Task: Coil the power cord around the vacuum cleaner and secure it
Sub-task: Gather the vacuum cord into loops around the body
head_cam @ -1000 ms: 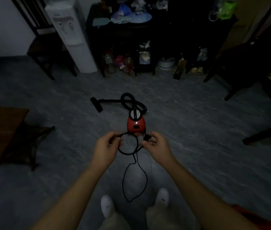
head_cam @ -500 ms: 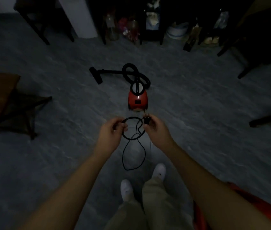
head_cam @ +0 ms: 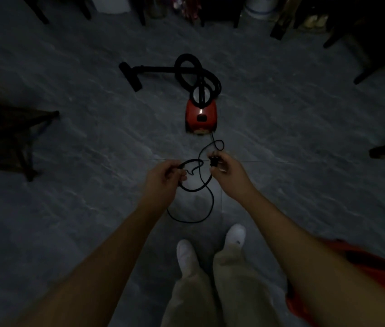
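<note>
Both forearms reach forward and down over the floor, held level with each other. The left hand is curled, its fingers pinched closed on a loop of the black power cord, knuckles turned up. The right hand sits just beside it across the loop, fingers closed around the cord's plug, wrist bent slightly inward. Between the two hands the cord forms a rough ring; a longer slack loop hangs below it to the floor near the white shoes, and a thin run leads away to the rear of the red vacuum cleaner. The vacuum cleaner stands on the floor ahead of the hands, apart from them, with its black hose coiled beyond it and the nozzle lying out to the left. The floor is grey, marbled tile, dimly lit. A dark stool stands at the far left; furniture legs and cluttered shelves line the far edge of the room.
</note>
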